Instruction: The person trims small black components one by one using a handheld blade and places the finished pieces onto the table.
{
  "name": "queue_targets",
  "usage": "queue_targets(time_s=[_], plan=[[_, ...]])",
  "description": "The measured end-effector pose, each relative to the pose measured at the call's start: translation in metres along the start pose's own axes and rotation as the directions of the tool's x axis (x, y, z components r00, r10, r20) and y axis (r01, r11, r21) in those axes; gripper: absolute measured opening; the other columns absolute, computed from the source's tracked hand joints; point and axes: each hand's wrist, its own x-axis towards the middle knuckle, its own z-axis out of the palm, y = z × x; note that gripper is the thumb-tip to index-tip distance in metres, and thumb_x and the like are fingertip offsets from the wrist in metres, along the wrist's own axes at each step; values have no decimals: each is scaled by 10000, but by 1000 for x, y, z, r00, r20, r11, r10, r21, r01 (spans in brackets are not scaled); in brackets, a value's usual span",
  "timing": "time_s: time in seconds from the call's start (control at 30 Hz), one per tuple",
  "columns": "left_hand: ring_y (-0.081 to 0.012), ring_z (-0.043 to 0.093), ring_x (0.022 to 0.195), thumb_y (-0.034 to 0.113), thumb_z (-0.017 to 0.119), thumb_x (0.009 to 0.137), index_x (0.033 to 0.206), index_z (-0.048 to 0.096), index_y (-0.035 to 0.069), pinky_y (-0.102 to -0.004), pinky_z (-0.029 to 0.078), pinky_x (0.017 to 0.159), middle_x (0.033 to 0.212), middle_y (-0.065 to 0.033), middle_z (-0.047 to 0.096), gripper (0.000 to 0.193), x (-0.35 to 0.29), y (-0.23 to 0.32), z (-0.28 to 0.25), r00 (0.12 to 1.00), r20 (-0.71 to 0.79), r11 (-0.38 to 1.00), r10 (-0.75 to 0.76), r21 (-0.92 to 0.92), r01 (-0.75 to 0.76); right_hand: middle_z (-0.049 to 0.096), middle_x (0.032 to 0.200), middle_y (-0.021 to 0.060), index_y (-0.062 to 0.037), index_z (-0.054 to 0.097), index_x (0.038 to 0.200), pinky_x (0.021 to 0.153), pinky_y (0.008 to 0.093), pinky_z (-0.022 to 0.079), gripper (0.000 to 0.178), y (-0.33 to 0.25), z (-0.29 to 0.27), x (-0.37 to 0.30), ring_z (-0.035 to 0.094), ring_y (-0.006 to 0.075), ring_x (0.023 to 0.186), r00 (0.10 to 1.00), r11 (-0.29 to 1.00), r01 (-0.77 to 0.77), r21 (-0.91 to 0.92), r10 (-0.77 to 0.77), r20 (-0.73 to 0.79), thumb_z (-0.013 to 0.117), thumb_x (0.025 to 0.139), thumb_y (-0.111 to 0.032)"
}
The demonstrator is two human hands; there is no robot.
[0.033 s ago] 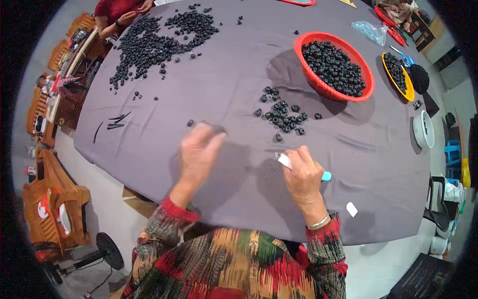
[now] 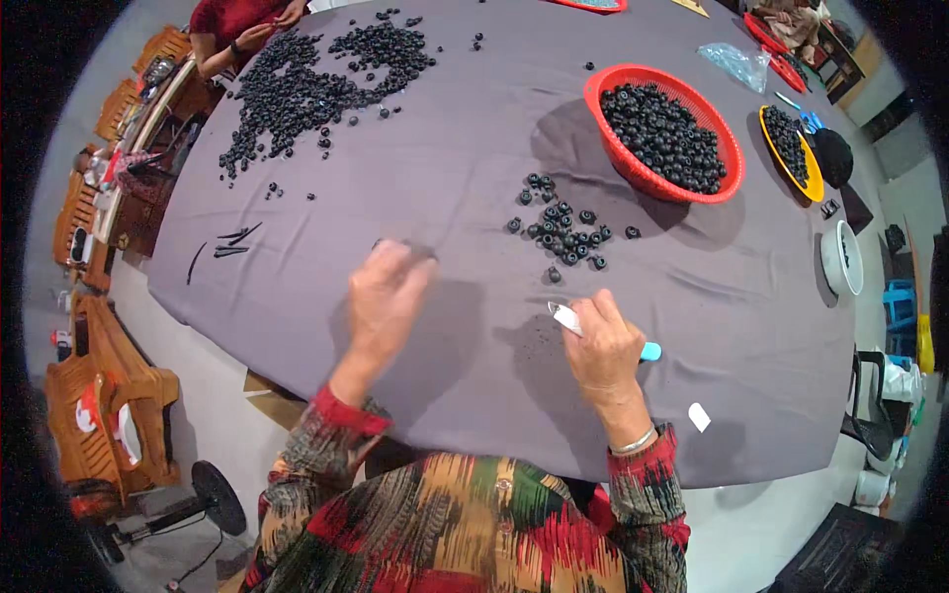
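My right hand (image 2: 603, 341) is closed round a slim hand tool (image 2: 566, 317); its white front pokes out past the fingertips and its teal end (image 2: 649, 352) shows behind the palm. My left hand (image 2: 386, 301) is smeared by motion, fingers drawn together above the cloth, with a dark blur (image 2: 423, 254) at their tips whose kind I cannot make out. Beyond the right hand lies a loose group of black round hollow pieces (image 2: 568, 235), one of them (image 2: 555, 276) nearest the tool. Dark specks (image 2: 542, 343) dot the cloth between my hands.
A red basket (image 2: 733, 183) full of black pieces stands far right, beside a yellow plate (image 2: 813, 178) and white bowl (image 2: 828, 259). More black pieces (image 2: 297, 94) spread far left, near another person's hand (image 2: 252, 38). Black strips (image 2: 232, 250) lie left; a white scrap (image 2: 700, 417) lies right.
My left hand has shifted slightly left and now mostly covers a black piece that lay beyond it. The right hand and its tool have barely moved.
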Motion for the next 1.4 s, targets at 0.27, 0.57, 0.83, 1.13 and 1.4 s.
queue_targets(time_s=[0.27,0.57,0.83,1.13,1.4], plan=[[-281,592,749,36,673,774,899,620,-7,-349,479,669,905,-131,577,142,33,-23,-15,983,62,885,174,428,-184,567,749,83,-74,605,815,531,397,470,106,16,-1,5,592,309,633,998,998,-64,-15,64,13,676,743,-42],[-350,578,897,85,686,782,988,589,4,-401,479,758,1011,-135,549,241,63,5,71,869,409,880,279,253,-402,576,747,82,-82,632,861,531,385,485,132,24,-4,3,606,301,640,995,994,-95,-47,93,-36,679,744,-44],[-318,593,810,43,648,791,956,602,-3,-375,473,696,825,-129,574,177,65,-14,76,851,397,862,344,226,-454,558,775,51,-117,612,923,498,357,494,221,27,-1,-1,604,260,590,996,999,-25,-28,23,-87,683,715,-101],[-83,615,776,77,614,912,1029,601,70,-217,497,637,900,-10,650,118,-14,22,91,700,693,375,-170,-612,696,571,813,60,-80,624,979,498,339,502,318,6,-8,7,622,241,604,988,972,101,212,-72,-139,753,695,-142],[-104,617,840,138,619,926,1091,586,71,-229,510,674,972,-16,647,182,-14,25,93,609,789,198,-81,-586,786,557,808,40,-85,611,991,500,344,498,320,7,-6,5,614,223,607,983,968,126,218,-92,-159,750,714,-166]])
